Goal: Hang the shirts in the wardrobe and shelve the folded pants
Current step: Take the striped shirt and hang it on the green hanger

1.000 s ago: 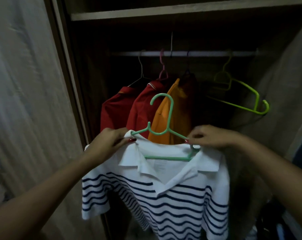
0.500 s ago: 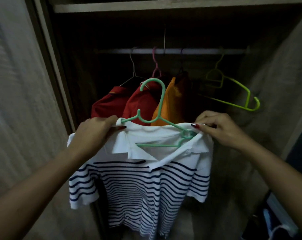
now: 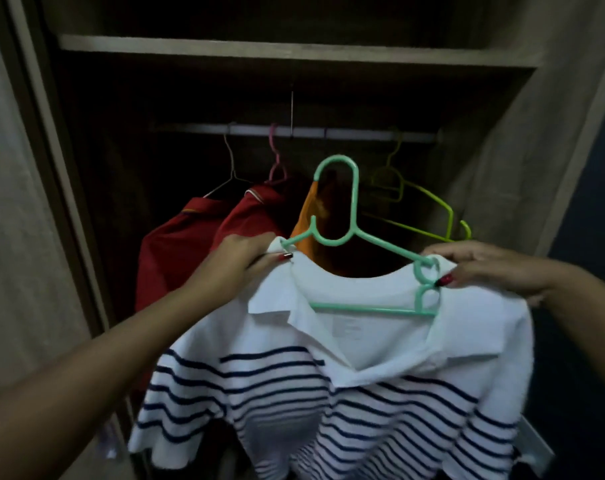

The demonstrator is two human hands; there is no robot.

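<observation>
My left hand [image 3: 238, 259] and right hand [image 3: 488, 271] pinch the shirt [image 3: 363, 375] by its shoulders on the hanger [image 3: 370, 309]; hanging step, next the hook must go over the rail [image 3: 346, 133].

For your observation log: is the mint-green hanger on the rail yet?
Off: the mint-green hanger, carrying the striped shirt, has its hook free below the rail.
</observation>
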